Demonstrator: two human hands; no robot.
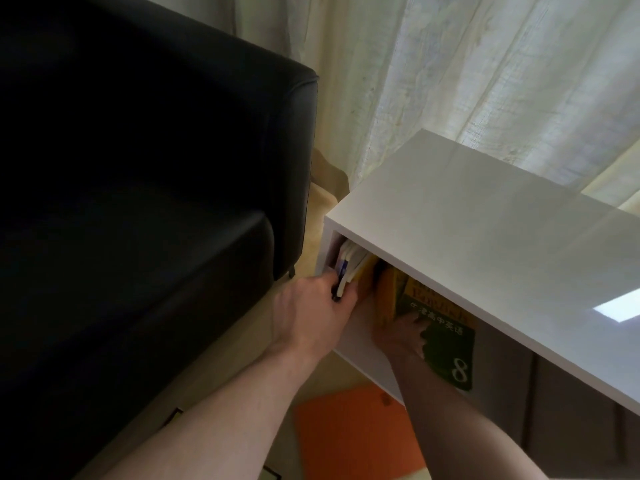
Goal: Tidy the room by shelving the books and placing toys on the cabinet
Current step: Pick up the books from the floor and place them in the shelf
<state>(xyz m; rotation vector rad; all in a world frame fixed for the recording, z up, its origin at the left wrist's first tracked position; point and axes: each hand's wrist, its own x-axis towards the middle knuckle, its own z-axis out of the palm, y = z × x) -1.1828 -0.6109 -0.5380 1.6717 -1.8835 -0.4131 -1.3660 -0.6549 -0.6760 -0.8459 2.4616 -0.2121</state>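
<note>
Green book [446, 344] marked "8": right hand [401, 336] grips; left hand [308, 313] clasps white books [349, 265].

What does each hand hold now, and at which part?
The left hand grips the lower front edges of the white books standing in the cabinet. The right hand holds the green book at its spine side.
</note>
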